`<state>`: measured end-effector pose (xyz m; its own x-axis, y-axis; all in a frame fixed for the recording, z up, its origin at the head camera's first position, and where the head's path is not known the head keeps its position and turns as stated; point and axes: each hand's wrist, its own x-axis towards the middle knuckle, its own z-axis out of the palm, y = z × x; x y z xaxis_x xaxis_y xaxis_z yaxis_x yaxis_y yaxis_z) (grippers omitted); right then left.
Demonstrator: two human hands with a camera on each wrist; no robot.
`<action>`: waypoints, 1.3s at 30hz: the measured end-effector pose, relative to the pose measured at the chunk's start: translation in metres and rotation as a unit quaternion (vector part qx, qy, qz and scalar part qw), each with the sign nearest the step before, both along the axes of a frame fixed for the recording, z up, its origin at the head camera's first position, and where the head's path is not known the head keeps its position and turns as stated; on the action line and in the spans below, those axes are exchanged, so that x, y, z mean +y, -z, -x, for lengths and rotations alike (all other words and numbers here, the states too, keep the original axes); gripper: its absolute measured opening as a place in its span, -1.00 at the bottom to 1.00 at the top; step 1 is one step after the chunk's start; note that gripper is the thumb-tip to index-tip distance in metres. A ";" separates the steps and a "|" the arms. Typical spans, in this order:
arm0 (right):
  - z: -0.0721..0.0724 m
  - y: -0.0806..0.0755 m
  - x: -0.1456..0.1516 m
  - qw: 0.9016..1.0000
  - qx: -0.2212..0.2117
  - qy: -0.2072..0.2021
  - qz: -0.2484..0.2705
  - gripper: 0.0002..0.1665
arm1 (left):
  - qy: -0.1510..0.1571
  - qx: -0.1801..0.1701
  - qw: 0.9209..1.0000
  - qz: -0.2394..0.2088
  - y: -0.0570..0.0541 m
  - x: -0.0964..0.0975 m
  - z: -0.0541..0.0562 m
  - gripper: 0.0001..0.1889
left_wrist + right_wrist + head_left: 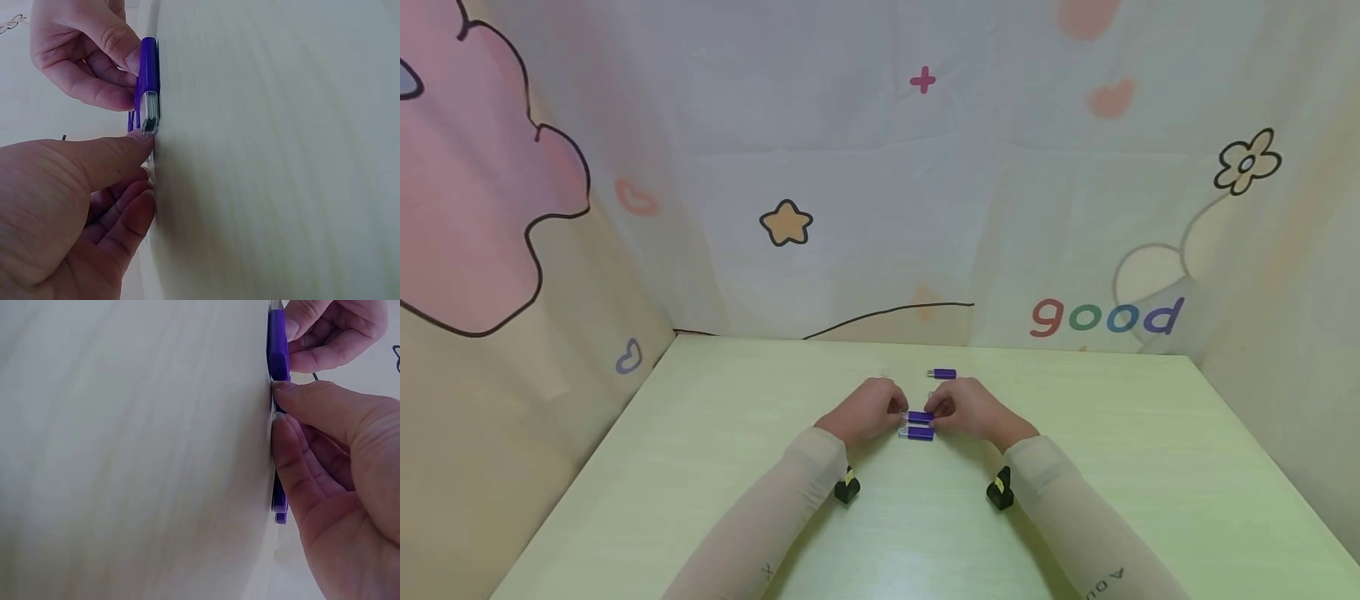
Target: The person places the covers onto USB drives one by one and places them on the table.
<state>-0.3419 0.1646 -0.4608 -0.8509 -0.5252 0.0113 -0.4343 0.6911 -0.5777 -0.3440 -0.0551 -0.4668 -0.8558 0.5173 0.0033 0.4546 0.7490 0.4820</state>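
Observation:
Two purple USB sticks with clear ends lie side by side between my hands. In the head view, the nearer USB stick (pixel 917 433) lies on the table, and its clear end (pixel 150 112) shows in the left wrist view. My left hand (pixel 872 407) pinches the left, clear end of the farther USB stick (pixel 920 417). With thumb and index finger, my right hand (pixel 973 408) pinches that stick's right, purple end. The fingers partly hide both its ends.
Another purple USB stick (pixel 945 374) lies beyond my right hand. A further purple piece (pixel 279 497) shows partly behind the right fingers in the right wrist view. Something small and clear (pixel 886 372) lies beyond my left hand. A printed curtain (pixel 865 167) hangs behind the table (pixel 730 467).

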 end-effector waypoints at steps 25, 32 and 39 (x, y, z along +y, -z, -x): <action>0.005 -0.009 0.018 0.999 0.041 0.011 0.006 -0.75 | 0.009 0.043 0.999 -0.015 -0.001 -0.028 0.012 -0.71; 0.010 -0.013 0.021 0.997 0.049 0.045 -0.042 -0.65 | 0.006 0.075 0.997 0.010 -0.005 -0.035 0.018 -0.67; 0.019 -0.011 0.023 0.996 0.040 0.056 -0.055 -0.57 | -0.008 0.087 0.995 0.054 -0.001 -0.036 0.025 -0.66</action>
<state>-0.3611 0.1876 -0.4501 -0.9026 -0.4294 0.0299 -0.3932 0.7944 -0.4629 -0.3688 -0.0911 -0.4659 -0.8553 0.5091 0.0963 0.5116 0.8001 0.3133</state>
